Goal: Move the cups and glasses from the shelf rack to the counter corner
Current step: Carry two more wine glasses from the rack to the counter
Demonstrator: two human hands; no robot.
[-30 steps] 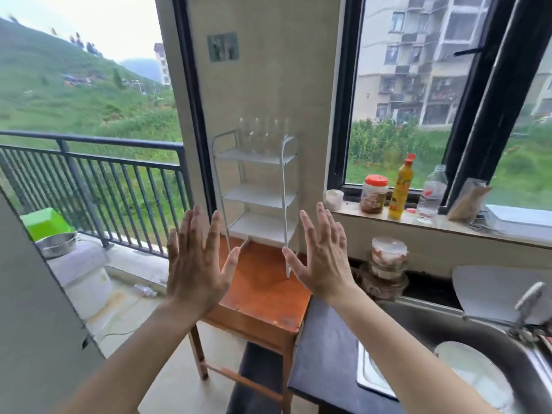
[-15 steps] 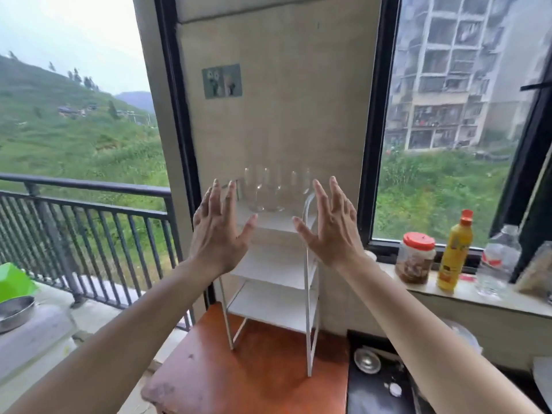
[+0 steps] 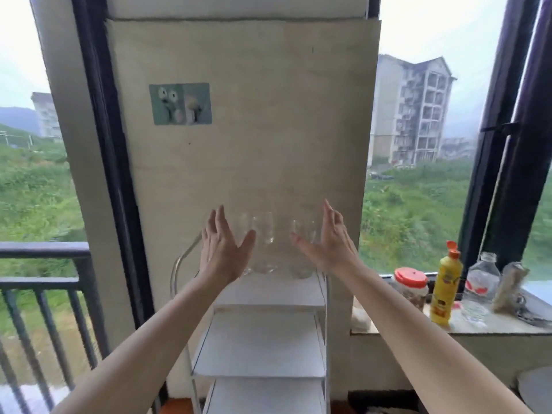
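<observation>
1. Glasses (image 3: 264, 234), clear, bunched on top shelf of rack (image 3: 263, 339), mid-frame.
2. Left hand (image 3: 222, 249) and right hand (image 3: 328, 243) released, fingers straight, flanking the row, gripping nothing; contact with glass impossible to tell.
3. Likely hazard: knocking the middle one over while closing on the outer pair, given tight spacing.
4. Also: smooth glass slipping from a one-handed grip, or narrow rack tipped by dragging.

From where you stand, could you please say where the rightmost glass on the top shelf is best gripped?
Probably round its belly from the right, where the right hand is: the rightmost glass stands upright on the top shelf, clear of the middle glass.
</observation>
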